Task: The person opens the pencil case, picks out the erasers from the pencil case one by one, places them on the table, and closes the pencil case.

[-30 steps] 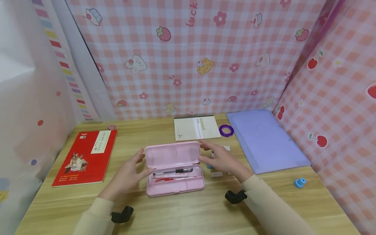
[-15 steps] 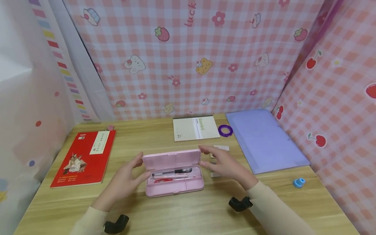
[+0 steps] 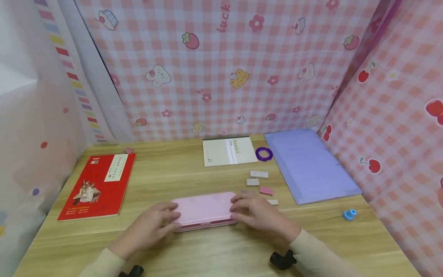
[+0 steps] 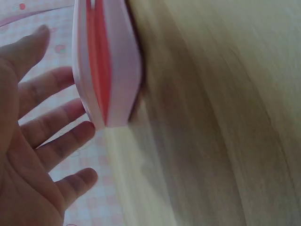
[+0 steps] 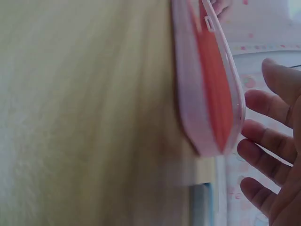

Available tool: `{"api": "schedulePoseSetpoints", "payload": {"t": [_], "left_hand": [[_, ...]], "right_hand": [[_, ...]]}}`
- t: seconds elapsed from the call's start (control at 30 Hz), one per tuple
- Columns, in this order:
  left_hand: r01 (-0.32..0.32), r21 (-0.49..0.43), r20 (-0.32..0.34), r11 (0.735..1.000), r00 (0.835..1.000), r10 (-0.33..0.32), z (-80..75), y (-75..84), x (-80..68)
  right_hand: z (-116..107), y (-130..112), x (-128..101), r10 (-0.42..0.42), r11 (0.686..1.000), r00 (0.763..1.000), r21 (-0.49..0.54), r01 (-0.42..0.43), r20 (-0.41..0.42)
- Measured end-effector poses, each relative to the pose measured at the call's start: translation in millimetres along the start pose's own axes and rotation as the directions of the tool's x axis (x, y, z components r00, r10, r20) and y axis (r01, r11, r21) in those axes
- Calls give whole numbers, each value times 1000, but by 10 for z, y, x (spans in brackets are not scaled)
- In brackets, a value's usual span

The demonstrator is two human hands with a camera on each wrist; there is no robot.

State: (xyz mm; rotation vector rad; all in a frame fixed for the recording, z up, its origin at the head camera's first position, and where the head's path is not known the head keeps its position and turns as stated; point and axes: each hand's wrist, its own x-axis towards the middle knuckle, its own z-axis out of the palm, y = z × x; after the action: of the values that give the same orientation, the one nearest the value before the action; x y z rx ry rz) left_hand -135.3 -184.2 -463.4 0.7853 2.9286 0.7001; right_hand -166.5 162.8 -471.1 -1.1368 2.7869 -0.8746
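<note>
A pink pencil case (image 3: 204,207) lies on the wooden table in front of me, its lid lowered almost flat over the base. In both wrist views a narrow gap shows along its front, red inside; the pens are hidden in the head view. My left hand (image 3: 147,229) is at the left end, its spread fingertips touching the lid's edge. At the right end, my right hand (image 3: 264,215) has its fingertips on the lid's corner, fingers loosely bent. In the right wrist view the lid's small clasp (image 5: 209,23) shows at its front edge.
Several small erasers (image 3: 258,174) lie behind the right hand. Farther back are a Gambit notebook (image 3: 218,152), a purple tape ring (image 3: 264,154) and a lilac folder (image 3: 311,169). A red book (image 3: 98,188) is at left, a small blue piece (image 3: 349,214) at right. Cloth walls (image 3: 214,77) surround the table.
The pencil case's lid has swung down toward me from standing upright, covering the pens. Both hands have come down and forward with it, and more of the erasers shows.
</note>
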Motion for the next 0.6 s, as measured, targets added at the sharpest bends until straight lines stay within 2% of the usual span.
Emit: {"api": "schedulePoseSetpoints", "payload": {"t": [0.2,0.33,0.5,0.6], "left_hand": [[-41,34,15,999,999,40,64,-53,55],[-64,51,23,997,998,63,102,-79,67],[-46,74,33,996,999,43,125,-84,56],[-56,86,25,995,998,54,138,-68,65]], "right_hand": [[118,36,64,-18,988,1000,-154,20,15],[146,57,98,-7,985,999,-170,15,49],[161,54,128,20,983,996,-186,-4,83],[156,46,136,30,981,996,-193,-13,84]]}}
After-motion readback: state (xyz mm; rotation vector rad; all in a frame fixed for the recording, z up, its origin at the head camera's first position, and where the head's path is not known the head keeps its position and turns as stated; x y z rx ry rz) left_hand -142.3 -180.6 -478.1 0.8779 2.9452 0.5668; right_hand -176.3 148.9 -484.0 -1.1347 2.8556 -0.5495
